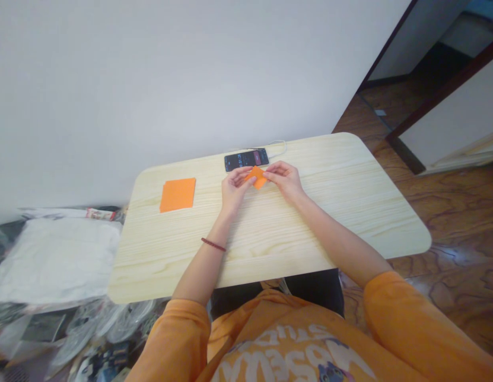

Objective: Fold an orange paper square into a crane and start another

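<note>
A small folded piece of orange paper (257,178) is held up between both hands, above the middle of the table. My left hand (234,187) pinches its left side between thumb and fingers. On the right side, the fingertips of my right hand (285,179) are closed on the paper's corner. The paper looks diamond-shaped from above; its finer folds are too small to make out. To the left lies a stack of square orange paper sheets (177,195), slightly out of line with one another.
Behind my hands a phone (246,159) lies on the pale wooden table (329,175), its screen showing a running-time display, with a white cable (281,144) at its right end. A white wall borders the far edge. Bags and a white cloth (59,260) sit at left.
</note>
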### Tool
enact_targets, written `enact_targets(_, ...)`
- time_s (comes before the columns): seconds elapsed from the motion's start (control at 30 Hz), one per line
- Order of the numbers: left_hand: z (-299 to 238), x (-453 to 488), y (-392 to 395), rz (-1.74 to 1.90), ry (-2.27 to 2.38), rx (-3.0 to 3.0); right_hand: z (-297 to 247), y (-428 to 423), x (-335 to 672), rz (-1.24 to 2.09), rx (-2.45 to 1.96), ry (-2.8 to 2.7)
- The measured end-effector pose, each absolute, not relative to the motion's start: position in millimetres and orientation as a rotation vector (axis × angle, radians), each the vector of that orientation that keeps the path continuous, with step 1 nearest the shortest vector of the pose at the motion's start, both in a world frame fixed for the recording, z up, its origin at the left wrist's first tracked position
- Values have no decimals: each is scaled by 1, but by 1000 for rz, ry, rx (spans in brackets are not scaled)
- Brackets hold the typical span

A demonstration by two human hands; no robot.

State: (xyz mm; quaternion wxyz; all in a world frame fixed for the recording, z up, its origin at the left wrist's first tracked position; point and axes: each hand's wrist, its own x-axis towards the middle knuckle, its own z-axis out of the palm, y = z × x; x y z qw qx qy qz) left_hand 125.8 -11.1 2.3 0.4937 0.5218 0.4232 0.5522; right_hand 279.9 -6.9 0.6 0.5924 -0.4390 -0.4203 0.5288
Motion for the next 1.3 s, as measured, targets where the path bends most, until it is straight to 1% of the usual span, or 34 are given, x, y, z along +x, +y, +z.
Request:
enact_targets(0.43,2,128,-12,1386,1073,1102,4,-10,279,1193,-995,-1017)
enact_targets(0.87,4,130,-13,1419,1016,1088,7,-9,279,1267,-925,-928)
enact_targets(1.3,4,126,-12,1426,1111,1181,12,-15,279,1158,-971,-1067)
